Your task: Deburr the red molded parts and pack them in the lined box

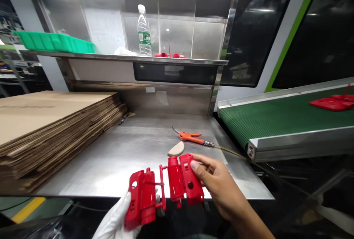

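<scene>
Both my hands hold a glossy red moulded plastic part [176, 178], two ribbed halves joined by thin runners. My left hand [114, 218], in a white glove, grips its lower left half. My right hand [218, 183], bare, pinches the right half between thumb and fingers. The part is held just over the front edge of a steel table [124, 161]. Nearest to my right hand on that table lies a pale curved pad [176, 149]. Beyond it lies an orange air blow gun [190, 137] with a thin hose running off to the right.
A tall stack of flattened cardboard [49, 132] fills the table's left side. A green belt conveyor [282, 117] on the right carries red moulded parts [329, 103]. A steel shelf [132, 59] above holds a green tray [54, 42], a water bottle [143, 32] and red pieces [170, 55].
</scene>
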### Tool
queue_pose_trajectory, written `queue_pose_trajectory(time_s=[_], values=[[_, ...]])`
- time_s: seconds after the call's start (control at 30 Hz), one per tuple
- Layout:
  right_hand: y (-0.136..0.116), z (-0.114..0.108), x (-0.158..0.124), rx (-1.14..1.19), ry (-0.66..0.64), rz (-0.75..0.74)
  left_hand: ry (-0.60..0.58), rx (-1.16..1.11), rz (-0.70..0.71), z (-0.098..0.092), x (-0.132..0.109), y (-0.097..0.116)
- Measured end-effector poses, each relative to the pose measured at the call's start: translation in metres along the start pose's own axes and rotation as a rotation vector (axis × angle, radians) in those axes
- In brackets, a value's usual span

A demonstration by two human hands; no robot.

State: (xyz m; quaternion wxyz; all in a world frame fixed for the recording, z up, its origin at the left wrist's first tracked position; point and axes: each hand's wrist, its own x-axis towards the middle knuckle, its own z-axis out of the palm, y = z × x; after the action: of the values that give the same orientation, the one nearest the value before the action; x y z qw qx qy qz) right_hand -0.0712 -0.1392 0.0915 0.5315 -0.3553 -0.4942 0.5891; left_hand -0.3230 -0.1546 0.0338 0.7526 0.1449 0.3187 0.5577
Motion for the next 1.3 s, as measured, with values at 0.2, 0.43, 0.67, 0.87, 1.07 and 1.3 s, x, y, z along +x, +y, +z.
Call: queue_pose_trajectory(time_s=[0.2,0.43,0.67,0.87,1.07,1.3], values=[[0.004,-0.013,0.008,0.025,0.089,0.104,-0.034,-0.215,-0.14,0.023,-0.007,-0.005],[0.017,-0.037,0.005,0.046,0.118,0.18,-0.095,-0.136,-0.166,0.047,-0.009,-0.012],[0.033,-0.064,-0.006,0.088,0.066,0.191,-0.121,-0.024,-0.062,0.077,-0.016,-0.031],[0.032,-0.069,-0.013,0.031,0.006,0.185,0.048,0.061,-0.004,0.079,-0.014,-0.038],[0.033,-0.066,-0.025,-0.325,0.04,-0.104,0.125,0.113,0.014,0.073,-0.011,-0.032],[0.019,-0.067,-0.037,-0.8,0.05,-0.766,0.214,-0.129,-0.119,0.048,0.001,-0.02]])
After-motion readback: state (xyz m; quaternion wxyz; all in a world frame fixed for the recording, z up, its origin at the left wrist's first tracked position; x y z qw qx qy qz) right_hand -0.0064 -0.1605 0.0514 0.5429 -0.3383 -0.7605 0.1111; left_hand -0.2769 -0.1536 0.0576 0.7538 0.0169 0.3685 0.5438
